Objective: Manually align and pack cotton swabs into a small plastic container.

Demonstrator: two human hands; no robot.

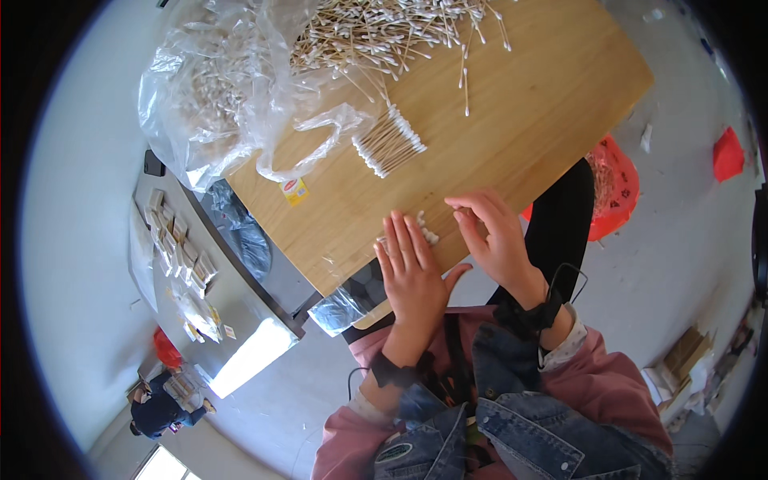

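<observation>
My left hand (412, 268) lies flat near the front edge of the wooden table (520, 104), its fingers stretched out and the thumb apart. It rests over a small bunch of cotton swabs (430, 232); only some white tips show beside and between the fingers. Just to the right, my right hand (498, 240) is raised slightly, fingers loosely bent, with a small gap between thumb and fingertips and nothing visible in it. Beyond the left hand lies a neat side-by-side row of cotton swabs (390, 142).
A big heap of loose cotton swabs (384, 36) covers the far side, beside a clear plastic bag (224, 88) full of swabs. A small yellow packet (294, 190) lies at the left. A red basket (616, 188) stands right of the table. A person (164, 408) sits far left.
</observation>
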